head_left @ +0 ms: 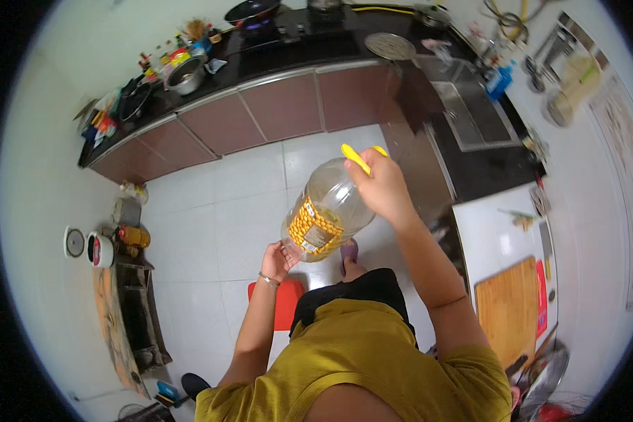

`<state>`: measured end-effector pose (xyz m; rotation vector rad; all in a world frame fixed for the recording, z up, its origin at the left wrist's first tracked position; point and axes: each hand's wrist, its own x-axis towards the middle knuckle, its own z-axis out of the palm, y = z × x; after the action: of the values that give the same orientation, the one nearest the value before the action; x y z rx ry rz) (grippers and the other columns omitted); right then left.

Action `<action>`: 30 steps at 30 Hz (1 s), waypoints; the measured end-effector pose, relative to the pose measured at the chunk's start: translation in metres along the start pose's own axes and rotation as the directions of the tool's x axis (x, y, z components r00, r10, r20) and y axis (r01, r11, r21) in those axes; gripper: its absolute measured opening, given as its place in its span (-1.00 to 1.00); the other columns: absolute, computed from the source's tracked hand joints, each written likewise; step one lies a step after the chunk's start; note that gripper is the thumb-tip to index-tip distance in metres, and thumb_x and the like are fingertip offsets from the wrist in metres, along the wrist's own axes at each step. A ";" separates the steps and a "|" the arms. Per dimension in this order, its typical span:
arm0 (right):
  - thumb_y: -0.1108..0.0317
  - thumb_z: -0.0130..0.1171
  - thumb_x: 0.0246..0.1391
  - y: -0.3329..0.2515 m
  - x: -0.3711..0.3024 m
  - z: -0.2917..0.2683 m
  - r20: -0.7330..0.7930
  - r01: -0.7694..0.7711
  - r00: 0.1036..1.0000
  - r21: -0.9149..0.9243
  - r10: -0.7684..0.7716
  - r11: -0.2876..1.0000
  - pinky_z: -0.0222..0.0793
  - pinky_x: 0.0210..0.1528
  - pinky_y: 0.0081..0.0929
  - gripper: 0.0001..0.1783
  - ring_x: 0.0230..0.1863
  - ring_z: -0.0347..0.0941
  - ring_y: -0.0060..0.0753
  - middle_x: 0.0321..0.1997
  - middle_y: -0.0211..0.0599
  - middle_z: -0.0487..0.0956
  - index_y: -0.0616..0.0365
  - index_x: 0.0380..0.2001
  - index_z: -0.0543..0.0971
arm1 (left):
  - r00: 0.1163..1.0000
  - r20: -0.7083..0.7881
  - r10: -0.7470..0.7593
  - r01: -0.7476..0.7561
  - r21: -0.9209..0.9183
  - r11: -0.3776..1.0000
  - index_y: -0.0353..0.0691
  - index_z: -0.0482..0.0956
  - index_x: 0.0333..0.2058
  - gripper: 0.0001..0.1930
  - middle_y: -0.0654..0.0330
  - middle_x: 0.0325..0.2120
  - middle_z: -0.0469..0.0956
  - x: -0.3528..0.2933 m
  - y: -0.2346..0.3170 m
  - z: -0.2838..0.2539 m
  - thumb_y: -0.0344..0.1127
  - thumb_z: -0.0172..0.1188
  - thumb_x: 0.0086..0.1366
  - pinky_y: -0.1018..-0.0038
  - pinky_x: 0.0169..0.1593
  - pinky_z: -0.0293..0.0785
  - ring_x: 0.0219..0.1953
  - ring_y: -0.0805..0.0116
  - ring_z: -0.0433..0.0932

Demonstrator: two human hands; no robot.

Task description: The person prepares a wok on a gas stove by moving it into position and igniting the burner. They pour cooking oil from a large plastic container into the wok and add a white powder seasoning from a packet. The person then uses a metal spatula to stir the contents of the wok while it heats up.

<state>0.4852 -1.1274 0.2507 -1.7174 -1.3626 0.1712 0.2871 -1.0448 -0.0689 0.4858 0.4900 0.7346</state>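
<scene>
A large clear plastic oil jug (pixel 330 184) is held tilted in front of my body, above the floor. Its label (pixel 315 226) shows yellow beans or nuts, and a little yellowish liquid seems to lie low inside. My right hand (pixel 383 188) is wrapped around the yellow handle (pixel 356 159) at the jug's upper end. At the lower end, my left hand (pixel 277 261) supports the base, its fingers partly hidden behind the plastic.
Ahead runs a black counter (pixel 225 77) with a wok (pixel 252 11) over a blue flame and a metal pot (pixel 186 76). A sink (pixel 475 119) and cutting board (pixel 508 302) are at right. A red stool (pixel 286 307) stands below my left forearm; a wooden shelf (pixel 116 316) is at left.
</scene>
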 end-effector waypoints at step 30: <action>0.14 0.12 0.00 -0.216 0.376 0.415 0.594 0.180 0.714 0.356 -0.371 0.917 0.22 -0.53 -0.47 -0.65 -0.62 0.33 -0.51 -0.68 -0.26 0.43 0.30 -0.50 0.49 | 0.915 -0.376 0.147 -0.221 -0.164 0.961 -0.17 0.35 -0.13 -0.57 0.16 -0.26 0.45 0.164 0.352 -0.198 0.02 -0.07 0.17 0.33 -0.10 0.38 -0.21 0.29 0.42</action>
<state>0.2284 -0.5890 0.3158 -1.2225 -1.9827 0.8177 0.1002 -0.6511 -0.0624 0.2032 0.7100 1.0553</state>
